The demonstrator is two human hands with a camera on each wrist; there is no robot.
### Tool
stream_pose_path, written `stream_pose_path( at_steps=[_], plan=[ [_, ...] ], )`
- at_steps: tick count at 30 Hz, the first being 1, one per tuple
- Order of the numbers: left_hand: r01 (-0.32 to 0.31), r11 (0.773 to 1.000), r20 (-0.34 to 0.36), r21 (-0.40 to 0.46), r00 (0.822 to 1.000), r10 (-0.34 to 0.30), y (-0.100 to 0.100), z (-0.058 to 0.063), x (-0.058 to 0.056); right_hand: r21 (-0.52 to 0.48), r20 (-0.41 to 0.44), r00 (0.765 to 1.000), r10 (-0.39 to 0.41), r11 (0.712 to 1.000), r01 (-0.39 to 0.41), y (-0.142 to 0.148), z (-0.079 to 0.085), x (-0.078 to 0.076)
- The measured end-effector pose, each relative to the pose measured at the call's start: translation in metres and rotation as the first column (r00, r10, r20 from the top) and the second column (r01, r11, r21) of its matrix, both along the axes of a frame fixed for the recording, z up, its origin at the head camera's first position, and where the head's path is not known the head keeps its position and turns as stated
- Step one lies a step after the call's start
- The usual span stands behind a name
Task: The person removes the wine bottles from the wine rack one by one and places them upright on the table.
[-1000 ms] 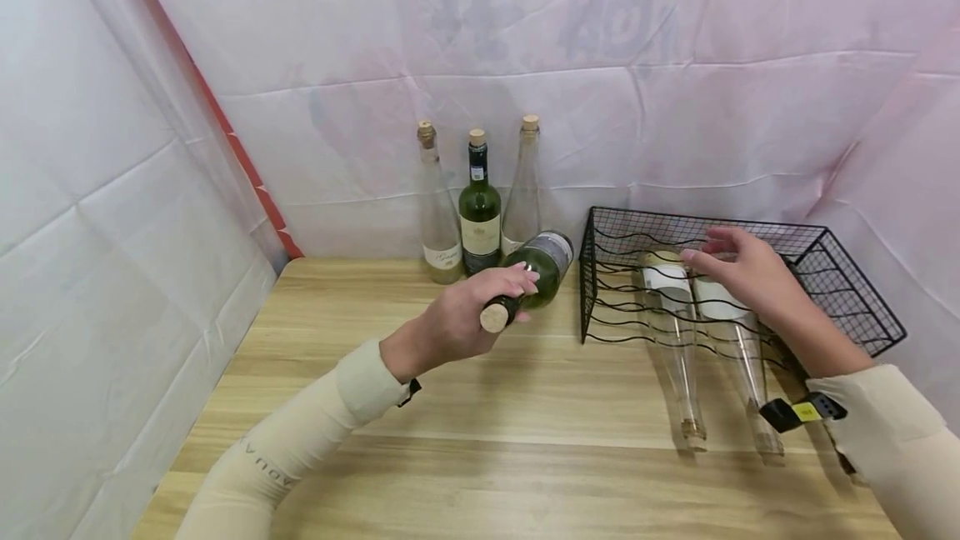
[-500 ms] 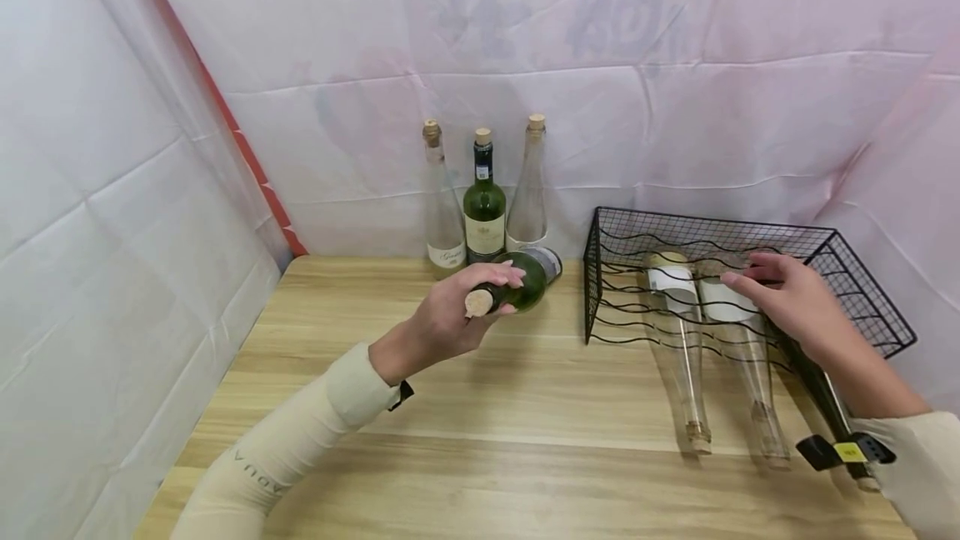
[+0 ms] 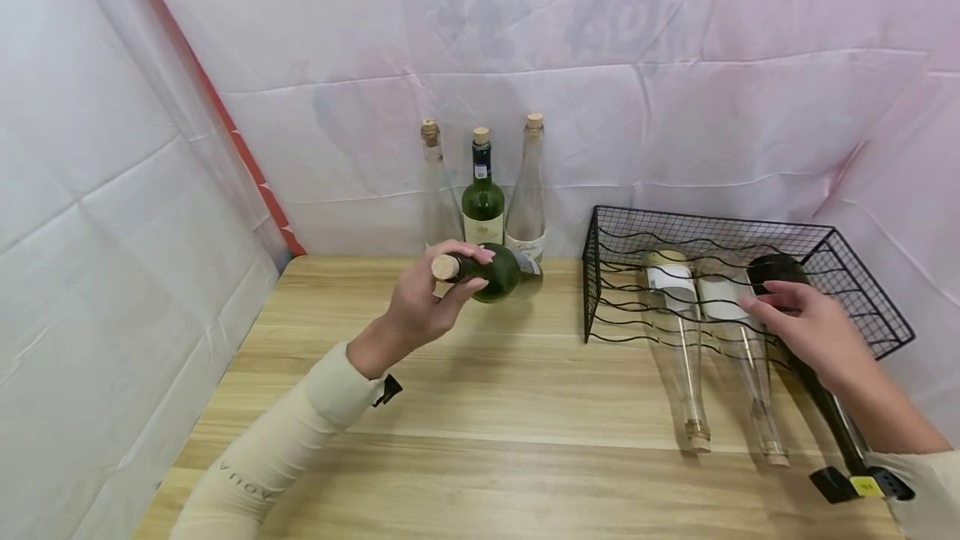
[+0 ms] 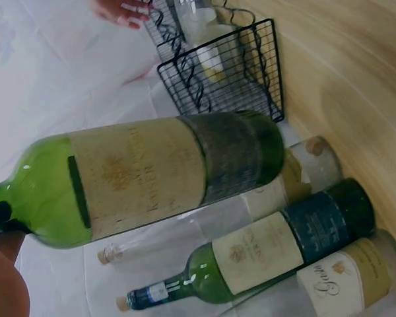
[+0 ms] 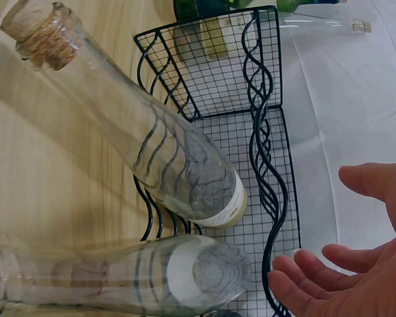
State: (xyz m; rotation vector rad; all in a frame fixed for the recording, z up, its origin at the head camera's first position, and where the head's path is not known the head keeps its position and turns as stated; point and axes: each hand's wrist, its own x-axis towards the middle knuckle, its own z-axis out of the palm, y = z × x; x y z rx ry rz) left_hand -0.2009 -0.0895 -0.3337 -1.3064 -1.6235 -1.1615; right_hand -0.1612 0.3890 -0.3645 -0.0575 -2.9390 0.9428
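My left hand (image 3: 427, 294) grips a corked green wine bottle (image 3: 497, 275) by its neck, the bottle tilted with its cork toward me and its base toward the back wall. In the left wrist view its cream and dark labels show, and the wine bottle (image 4: 145, 175) overlaps the standing bottles. Over the right part of the black wire wine rack (image 3: 712, 219) hovers my right hand (image 3: 817, 327), fingers relaxed and holding nothing. Under and beside it, a dark bottle (image 3: 776, 269) and two clear bottles (image 3: 678, 294) lie in the rack, necks toward me.
Behind the left hand stand a clear bottle (image 3: 442, 207), a green bottle (image 3: 483, 200) and another clear bottle (image 3: 527, 198), all corked, close to the white cloth wall (image 3: 337, 157). The wooden table (image 3: 525, 407) extends in front. The rack stands at the back right.
My left hand has moved left with the wine bottle, which now overlaps the lower parts of the standing bottles. My right hand has moved right and slightly down, uncovering the dark bottle's base.
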Motion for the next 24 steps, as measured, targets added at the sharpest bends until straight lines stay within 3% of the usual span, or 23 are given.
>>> stream_pose_path(
  at_steps=[12,17,24],
  plan=[
    [-0.054,0.998,0.162,0.027,0.986,0.049,-0.023,0.002,0.001,-0.022,0.012,0.996,-0.088,0.996,0.088,0.017,-0.006,0.021],
    [-0.099,0.994,0.165,0.037,0.982,0.092,-0.028,0.003,-0.003,-0.008,0.025,0.993,-0.118,0.993,0.118,0.023,-0.008,0.027],
    [-0.178,0.984,0.155,0.025,0.973,0.172,-0.036,0.004,-0.01,-0.02,0.077,0.992,-0.097,0.995,0.099,0.032,-0.012,0.029]
  ],
)
